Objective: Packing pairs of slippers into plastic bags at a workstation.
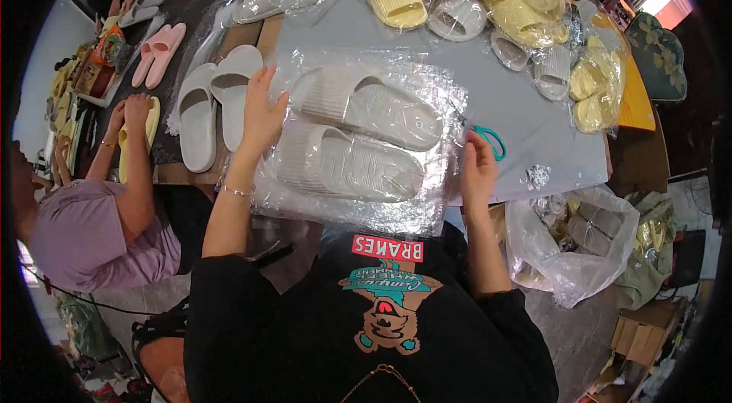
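A clear plastic bag point(366, 214) lies in front of me with a pair of light grey slides inside, the upper slide point(396, 113) above the lower slide point(374, 170). My left hand point(263, 115) is at the bag's left edge, fingers stretched and thumb apart. At the right edge is my right hand point(479, 170), its fingers loosely bent and apart, holding nothing that I can see. Just beyond those fingertips lie scissors with teal handles point(496, 145). Two unbagged grey slides, one of them point(197, 121) nearer the left, rest beside my left hand.
Bagged yellow slides point(396, 0) and grey ones are heaped at the far right. A plastic sack point(526, 239) of wrapped slides stands below the table's right edge. At left, a co-worker in a purple top point(91, 239) handles a yellow slide point(152, 122) near pink slides point(158, 56).
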